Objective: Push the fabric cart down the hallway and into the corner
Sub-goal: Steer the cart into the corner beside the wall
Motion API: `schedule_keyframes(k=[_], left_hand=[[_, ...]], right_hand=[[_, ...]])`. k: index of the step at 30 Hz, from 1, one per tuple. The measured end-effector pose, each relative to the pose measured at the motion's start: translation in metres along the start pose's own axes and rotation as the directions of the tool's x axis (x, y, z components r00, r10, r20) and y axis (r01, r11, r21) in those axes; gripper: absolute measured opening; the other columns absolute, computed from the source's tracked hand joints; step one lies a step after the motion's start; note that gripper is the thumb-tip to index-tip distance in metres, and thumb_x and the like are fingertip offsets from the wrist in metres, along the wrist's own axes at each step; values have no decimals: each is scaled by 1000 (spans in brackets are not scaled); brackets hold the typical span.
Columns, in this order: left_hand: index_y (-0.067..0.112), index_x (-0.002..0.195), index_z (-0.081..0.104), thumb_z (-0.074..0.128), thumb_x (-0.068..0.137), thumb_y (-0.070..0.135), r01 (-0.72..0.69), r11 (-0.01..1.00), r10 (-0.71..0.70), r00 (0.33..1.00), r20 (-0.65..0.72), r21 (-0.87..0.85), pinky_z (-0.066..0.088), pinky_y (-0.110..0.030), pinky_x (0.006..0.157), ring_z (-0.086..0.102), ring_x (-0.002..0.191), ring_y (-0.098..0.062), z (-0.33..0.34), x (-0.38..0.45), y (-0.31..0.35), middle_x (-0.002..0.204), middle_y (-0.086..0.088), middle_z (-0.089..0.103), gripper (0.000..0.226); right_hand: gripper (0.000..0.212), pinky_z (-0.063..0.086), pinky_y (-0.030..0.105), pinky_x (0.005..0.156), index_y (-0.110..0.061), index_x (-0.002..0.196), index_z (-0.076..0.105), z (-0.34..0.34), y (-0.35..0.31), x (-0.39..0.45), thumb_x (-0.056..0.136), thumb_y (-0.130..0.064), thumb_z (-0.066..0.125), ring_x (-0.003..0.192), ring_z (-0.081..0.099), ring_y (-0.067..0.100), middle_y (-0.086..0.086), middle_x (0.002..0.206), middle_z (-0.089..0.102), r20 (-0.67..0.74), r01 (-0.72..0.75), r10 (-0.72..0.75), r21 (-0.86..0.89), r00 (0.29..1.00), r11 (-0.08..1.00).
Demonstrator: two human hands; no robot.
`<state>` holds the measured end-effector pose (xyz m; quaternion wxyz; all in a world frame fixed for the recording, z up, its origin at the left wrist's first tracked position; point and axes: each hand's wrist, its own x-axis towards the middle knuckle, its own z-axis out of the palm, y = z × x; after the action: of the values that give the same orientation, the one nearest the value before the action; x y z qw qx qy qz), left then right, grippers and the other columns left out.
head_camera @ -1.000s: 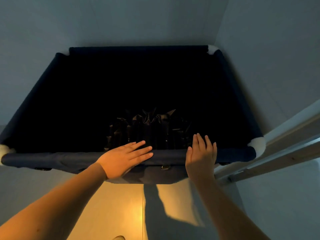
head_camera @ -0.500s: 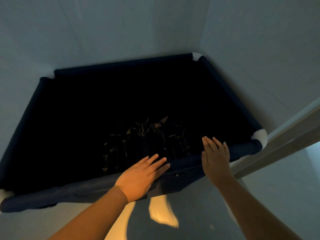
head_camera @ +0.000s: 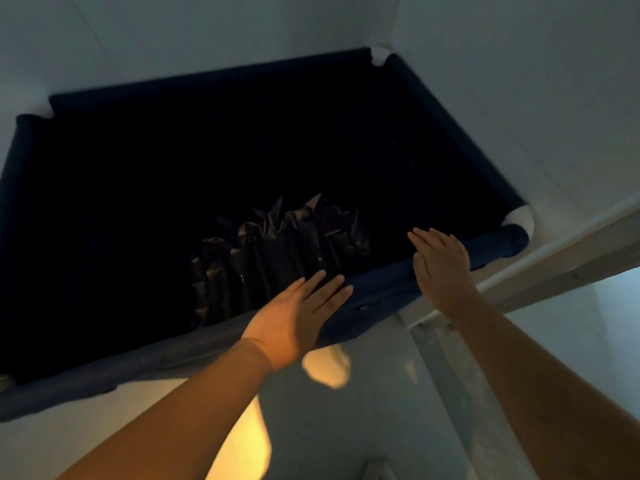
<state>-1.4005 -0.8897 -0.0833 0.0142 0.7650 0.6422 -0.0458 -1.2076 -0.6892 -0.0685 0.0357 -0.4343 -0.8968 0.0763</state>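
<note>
Cart [head_camera: 446, 123]: dark navy fabric, rectangular, padded rim, white corner joints, crumpled black plastic [head_camera: 277, 251] inside. Far corner set into the meeting of two pale walls [head_camera: 519, 81]. Left hand [head_camera: 298, 317] and right hand [head_camera: 441, 268] flat, fingers spread, on near rim, gripping nothing.

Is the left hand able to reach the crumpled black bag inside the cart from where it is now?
Probably yes. The left hand lies flat on the cart's near rim, and the black bag sits just beyond its fingertips with nothing between them.
</note>
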Motion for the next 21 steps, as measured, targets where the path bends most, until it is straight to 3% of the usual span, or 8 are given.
schedule_keyframes(k=[2, 7, 10, 13, 19, 21], left_hand=[[19, 144, -11, 44, 88, 25, 11, 999, -10, 1000, 14, -40, 23, -39, 110, 18, 140, -29, -8, 0, 2, 155, -4, 16, 79], [17, 144, 12, 66, 79, 27, 54, 998, -53, 998, 34, -34, 40, -39, 100, 42, 130, -28, -17, 0, 8, 147, -4, 35, 86], [17, 146, 9, 44, 91, 30, 93, 995, -92, 995, 35, -25, 43, -40, 100, 41, 130, -27, -19, 0, 7, 147, -5, 37, 66], [15, 144, 20, 27, 93, 32, 150, 988, -148, 987, 61, -40, 45, -41, 99, 44, 129, -28, -25, 2, 12, 144, -6, 43, 54], [14, 144, 17, 26, 94, 31, 99, 993, -94, 992, 81, -66, 33, -43, 106, 31, 135, -26, -29, 6, 9, 148, -6, 36, 54], [19, 145, 3, 22, 97, 32, 30, 997, -22, 994, 108, -73, 15, -38, 113, 13, 140, -21, -29, 15, 5, 154, -3, 19, 54]], right_hand=[[51, 16, 42, 114, -12, 134, 44, 0, 1, -1, 92, -28, 21, 136, 32, 24, 4, 142, 47, -30, 16, -15, 35, 999, 999], [53, 18, 46, 113, -14, 130, 50, 0, 5, -4, 91, -34, 20, 133, 36, 24, 3, 138, 52, -41, 83, -80, 70, 996, 994], [47, 15, 46, 114, -18, 128, 52, 1, 11, -2, 93, -34, 25, 134, 34, 23, 1, 139, 50, -4, 129, -129, 88, 992, 988], [36, 12, 45, 114, -21, 125, 54, 0, 14, -4, 97, -30, 33, 134, 32, 22, -2, 139, 50, 21, 144, -146, 95, 989, 985], [32, 13, 39, 114, -23, 120, 57, -9, 15, -5, 97, -30, 37, 130, 37, 18, -5, 134, 53, 84, 146, -157, 132, 984, 981], [32, 13, 37, 114, -23, 121, 57, -9, 18, -6, 97, -30, 37, 129, 38, 17, -5, 134, 54, 85, 161, -174, 146, 981, 976]])
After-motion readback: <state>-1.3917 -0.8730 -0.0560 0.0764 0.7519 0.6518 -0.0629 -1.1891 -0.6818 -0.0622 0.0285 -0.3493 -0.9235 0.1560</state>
